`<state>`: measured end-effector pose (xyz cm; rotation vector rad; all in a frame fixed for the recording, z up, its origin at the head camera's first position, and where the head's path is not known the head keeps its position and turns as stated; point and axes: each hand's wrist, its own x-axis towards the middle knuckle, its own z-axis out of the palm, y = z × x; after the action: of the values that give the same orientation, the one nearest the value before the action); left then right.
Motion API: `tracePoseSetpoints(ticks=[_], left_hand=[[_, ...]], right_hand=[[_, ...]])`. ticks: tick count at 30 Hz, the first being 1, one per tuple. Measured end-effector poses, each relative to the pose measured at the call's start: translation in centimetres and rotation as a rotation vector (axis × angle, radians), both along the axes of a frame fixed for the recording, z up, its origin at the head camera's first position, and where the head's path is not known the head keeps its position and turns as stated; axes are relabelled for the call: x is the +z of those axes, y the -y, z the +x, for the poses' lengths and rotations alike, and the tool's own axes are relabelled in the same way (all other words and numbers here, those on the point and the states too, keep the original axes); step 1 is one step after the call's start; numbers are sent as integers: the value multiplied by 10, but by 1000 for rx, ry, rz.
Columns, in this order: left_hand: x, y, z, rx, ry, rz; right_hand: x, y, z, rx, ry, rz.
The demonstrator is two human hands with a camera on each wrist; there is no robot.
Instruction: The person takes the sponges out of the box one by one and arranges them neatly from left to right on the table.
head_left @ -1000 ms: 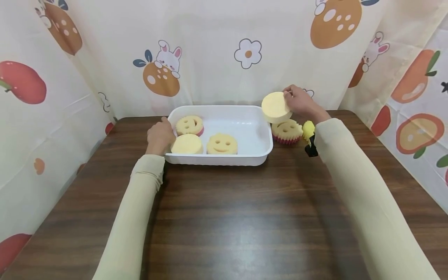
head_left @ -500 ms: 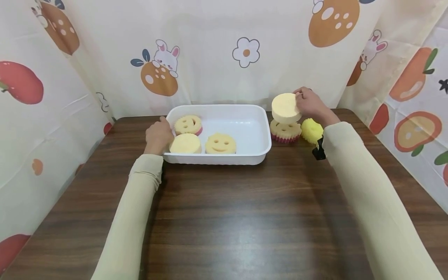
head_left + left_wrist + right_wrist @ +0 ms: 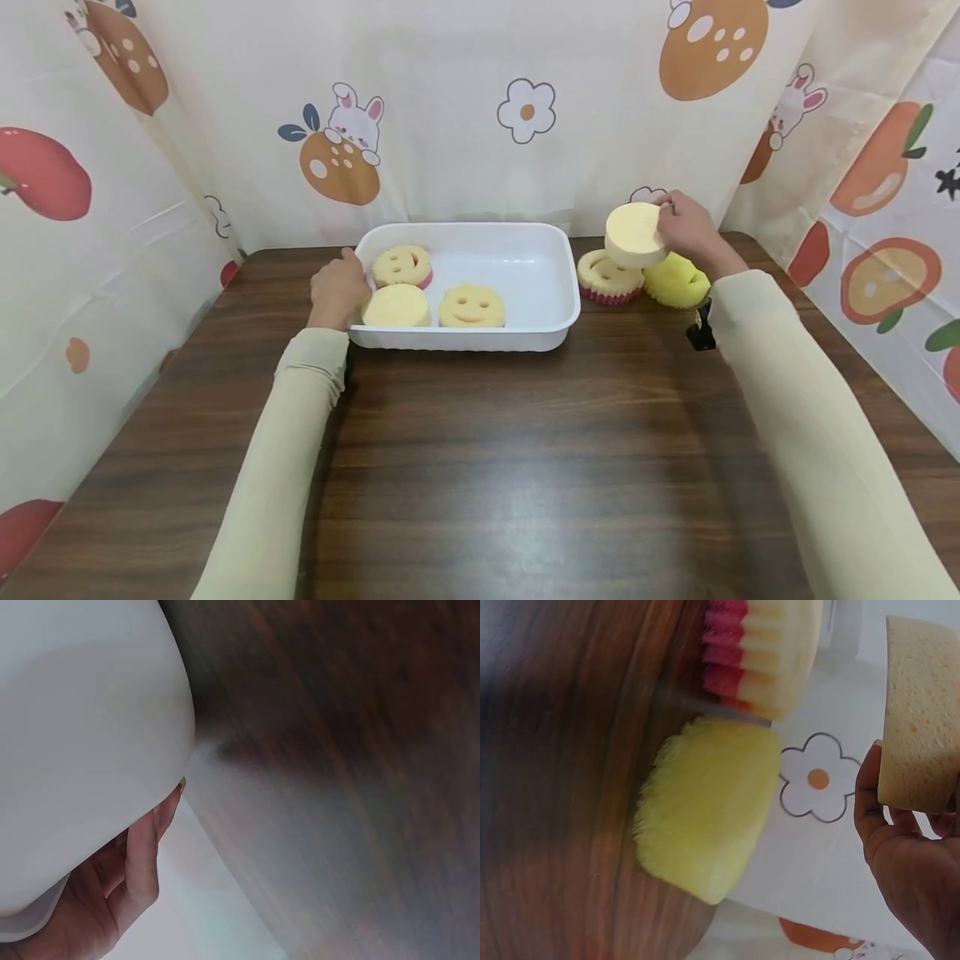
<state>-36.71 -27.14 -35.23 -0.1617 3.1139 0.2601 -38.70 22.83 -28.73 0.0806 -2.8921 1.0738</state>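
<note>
My right hand point(image 3: 692, 229) pinches a plain round cream sponge point(image 3: 636, 235) by its right side, in the air at the back right. Its porous edge shows in the right wrist view. Below it lie a smiley-face sponge with a red base point(image 3: 606, 282) and a fuzzy yellow scrubber point(image 3: 677, 283). At the left end of a white tray point(image 3: 517, 279), my left hand point(image 3: 339, 287) grips the rim; in the left wrist view its fingers lie against the outer wall. Inside the tray are a winking-face sponge point(image 3: 401, 265), a plain round sponge point(image 3: 396, 307) and a smiling sponge point(image 3: 472, 307).
The dark wooden table point(image 3: 517, 467) stretches from the tray toward me. A fabric curtain point(image 3: 450, 108) with fruit and rabbit prints rises behind the table and along both sides.
My right hand has moved right with the round sponge, from the tray's right corner to above the smiley sponge and yellow scrubber. My left hand stays on the tray.
</note>
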Motion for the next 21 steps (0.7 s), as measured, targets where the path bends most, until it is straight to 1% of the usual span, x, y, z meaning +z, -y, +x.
tracePoseSetpoints(ticks=[7,15,18,21], left_hand=[[-2,4,1,5,-3,-4],[1,5,3,6,-19,1],[2,5,2,5,-16,1],[2,6,1,8,-12,7]], right_hand=[[-9,-14,4,-50,1,-21],[-10,-36,10,-92,60,-44],[-12,-47,10,-115,45,-56],[-15,-56,9,-133,7,-73]])
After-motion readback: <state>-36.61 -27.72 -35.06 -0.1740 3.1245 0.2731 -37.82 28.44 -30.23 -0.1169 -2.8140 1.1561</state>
